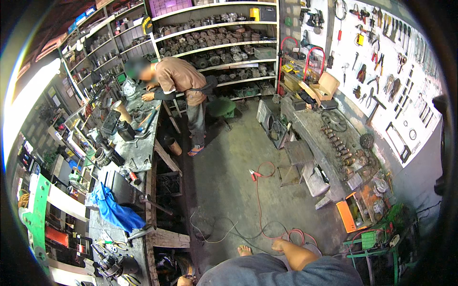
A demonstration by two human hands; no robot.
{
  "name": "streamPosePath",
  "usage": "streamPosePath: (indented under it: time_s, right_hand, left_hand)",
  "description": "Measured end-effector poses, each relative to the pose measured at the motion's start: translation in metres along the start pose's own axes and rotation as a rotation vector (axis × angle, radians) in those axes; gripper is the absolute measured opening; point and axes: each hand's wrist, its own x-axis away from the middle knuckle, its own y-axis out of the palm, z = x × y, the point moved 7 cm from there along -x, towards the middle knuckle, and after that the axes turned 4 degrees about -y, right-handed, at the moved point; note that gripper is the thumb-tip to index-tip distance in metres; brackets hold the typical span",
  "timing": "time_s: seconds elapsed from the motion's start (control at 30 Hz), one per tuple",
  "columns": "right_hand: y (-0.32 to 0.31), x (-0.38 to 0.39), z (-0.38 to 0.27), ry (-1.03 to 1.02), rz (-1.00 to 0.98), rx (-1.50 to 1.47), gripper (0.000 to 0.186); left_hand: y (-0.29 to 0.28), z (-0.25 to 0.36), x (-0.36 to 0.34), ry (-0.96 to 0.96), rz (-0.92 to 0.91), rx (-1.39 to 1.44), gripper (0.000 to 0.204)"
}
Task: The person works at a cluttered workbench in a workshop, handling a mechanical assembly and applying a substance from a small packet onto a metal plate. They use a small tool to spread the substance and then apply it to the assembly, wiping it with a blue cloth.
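Note:
At the lower edge, my left hand (185, 281) shows only in part, beside the lower front of the left workbench. A roundish metal part lies close to it, dark and hard to make out. Most of its fingers are cut off, so its grip cannot be told. My right hand is out of view. Dark grey-blue cloth (257, 271) covers my lap, with my bare foot (244, 250) and bare leg (298, 255) beyond it. Nearest on the workbench (143, 248) are pliers (114, 244), a dark motor-like part (112, 262) and a blue cloth (114, 207) over a dark box.
A co-worker (181, 81) bends over the bench's far end. Red and dark cables (260, 209) cross the floor. On the right stand a parts-laden table (310, 124), an orange case (347, 217) and a green metal frame (372, 252). Shelves (214, 43) of parts line the back.

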Motion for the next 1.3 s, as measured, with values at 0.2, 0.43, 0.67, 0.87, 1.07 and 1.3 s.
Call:
streamPosePath:
  time_s: [0.2,0.43,0.67,0.87,1.07,1.3]
  right_hand:
    - [-0.012,0.003,-0.034,0.026,0.076,0.032,0.049]
    - [0.018,0.008,-0.042,0.164,-0.02,0.012,0.048]
    - [0.077,0.014,-0.097,0.251,-0.014,-0.064,0.051]
    - [0.1,0.043,-0.165,0.109,0.086,-0.089,0.056]
    - [0.132,0.064,-0.175,0.376,0.144,-0.421,0.07]
    - [0.11,0.057,-0.155,0.317,0.152,-0.386,0.07]
  left_hand:
    - [-0.001,0.001,-0.006,-0.124,-0.008,0.119,0.065]
    - [-0.013,-0.009,-0.006,-0.108,-0.019,0.157,0.066]
    - [0.003,-0.057,0.0,-0.108,-0.064,0.167,0.067]
    - [0.01,-0.097,0.001,-0.109,-0.111,0.127,0.068]
    - [0.012,-0.136,0.009,-0.119,-0.117,0.112,0.068]
    - [0.006,-0.145,0.019,-0.129,-0.088,0.121,0.069]
